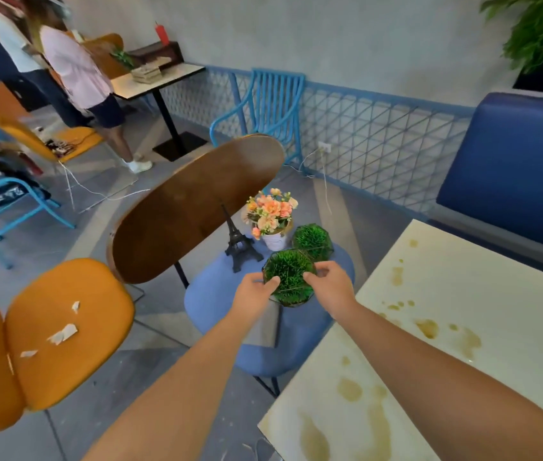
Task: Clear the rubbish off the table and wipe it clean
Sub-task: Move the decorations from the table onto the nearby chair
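Nearest me, the stained tabletop [463, 311] runs off the frame's bottom and right edges. Past it, my left hand [253, 294] and right hand [330, 287] pinch a green moss ball [290, 277] from either side, each grip curled on its wire frame, over the blue chair seat [217, 301]. Paper scraps [64, 334] lie on the orange chair [70, 327]. Farther off, people are blurred.

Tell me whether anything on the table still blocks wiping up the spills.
Nothing visible does. The table shows only brown spills on its top. The ornaments stand on the blue chair seat, where both hands, left hand and right hand, hold a green plant ball. No cloth is in view.
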`<state>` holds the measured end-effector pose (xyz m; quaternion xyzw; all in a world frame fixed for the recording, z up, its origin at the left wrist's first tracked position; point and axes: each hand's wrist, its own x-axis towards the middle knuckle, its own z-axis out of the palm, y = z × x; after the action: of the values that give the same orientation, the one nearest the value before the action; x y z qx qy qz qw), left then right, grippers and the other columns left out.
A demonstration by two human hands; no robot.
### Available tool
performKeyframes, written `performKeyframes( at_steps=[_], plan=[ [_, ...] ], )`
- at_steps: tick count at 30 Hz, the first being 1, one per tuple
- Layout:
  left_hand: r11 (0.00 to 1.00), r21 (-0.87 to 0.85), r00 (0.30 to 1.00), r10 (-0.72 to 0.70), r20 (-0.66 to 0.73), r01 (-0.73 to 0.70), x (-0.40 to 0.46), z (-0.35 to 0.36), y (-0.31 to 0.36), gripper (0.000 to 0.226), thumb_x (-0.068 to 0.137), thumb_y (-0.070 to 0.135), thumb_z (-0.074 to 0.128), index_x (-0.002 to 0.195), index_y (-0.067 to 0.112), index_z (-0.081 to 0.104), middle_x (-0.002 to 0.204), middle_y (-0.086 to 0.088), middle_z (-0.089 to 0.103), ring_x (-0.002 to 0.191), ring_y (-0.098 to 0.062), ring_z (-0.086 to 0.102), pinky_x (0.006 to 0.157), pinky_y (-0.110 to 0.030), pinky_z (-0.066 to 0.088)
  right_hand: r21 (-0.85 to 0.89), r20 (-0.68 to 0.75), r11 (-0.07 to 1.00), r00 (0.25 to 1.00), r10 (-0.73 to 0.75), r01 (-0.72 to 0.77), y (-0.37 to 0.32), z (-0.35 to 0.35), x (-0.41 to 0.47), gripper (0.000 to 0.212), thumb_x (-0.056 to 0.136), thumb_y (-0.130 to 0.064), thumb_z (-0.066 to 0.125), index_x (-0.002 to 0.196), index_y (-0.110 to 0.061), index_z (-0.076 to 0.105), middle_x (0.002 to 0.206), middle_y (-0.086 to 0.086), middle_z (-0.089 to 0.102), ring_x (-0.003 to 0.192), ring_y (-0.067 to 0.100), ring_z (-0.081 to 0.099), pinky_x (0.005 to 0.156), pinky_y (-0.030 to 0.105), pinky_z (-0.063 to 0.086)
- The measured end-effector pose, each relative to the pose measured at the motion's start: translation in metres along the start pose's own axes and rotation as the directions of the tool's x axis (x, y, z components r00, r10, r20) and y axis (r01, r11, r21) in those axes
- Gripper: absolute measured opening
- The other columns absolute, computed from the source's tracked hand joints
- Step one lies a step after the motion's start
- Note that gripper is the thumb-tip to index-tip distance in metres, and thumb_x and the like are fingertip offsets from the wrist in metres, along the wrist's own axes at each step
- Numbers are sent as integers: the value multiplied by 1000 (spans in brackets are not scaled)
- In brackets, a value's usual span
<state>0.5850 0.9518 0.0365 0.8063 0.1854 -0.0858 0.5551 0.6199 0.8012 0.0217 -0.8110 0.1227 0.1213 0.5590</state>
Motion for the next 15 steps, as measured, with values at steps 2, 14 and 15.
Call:
performKeyframes(
  at_steps=[2, 14, 15],
  plan=[
    [1000, -18, 1000, -19, 21, 20, 11, -10, 1, 22, 99, 22, 55, 79, 28, 50, 85, 12, 51, 77, -7, 51, 77, -25, 42, -39, 13, 999, 1000, -6, 6, 0, 17, 18, 41, 94, -27, 63, 130, -11, 53, 127, 6, 60, 108, 22, 59, 77, 28, 41],
    [998, 12, 996, -61, -61, 62, 128, -29, -83, 54, 89, 22, 71, 134, 5, 46, 132, -12, 51, 120, -26, 53, 91, -31, 46, -125, 78, 992, 997, 4, 6, 18, 90, 97, 41, 98, -25, 57, 136, -13, 47, 134, 5, 54, 112, 20, 55, 76, 24, 35],
    [999, 23, 997, -47, -67, 49, 135, -31, -86, 55, 88, 21, 71, 134, 5, 46, 131, -13, 52, 119, -26, 54, 92, -33, 47, -108, 77, 994, 997, 10, -2, 19, 94, 102, 41, 98, -23, 57, 136, -13, 47, 135, 4, 53, 115, 21, 54, 77, 24, 34]
  ],
)
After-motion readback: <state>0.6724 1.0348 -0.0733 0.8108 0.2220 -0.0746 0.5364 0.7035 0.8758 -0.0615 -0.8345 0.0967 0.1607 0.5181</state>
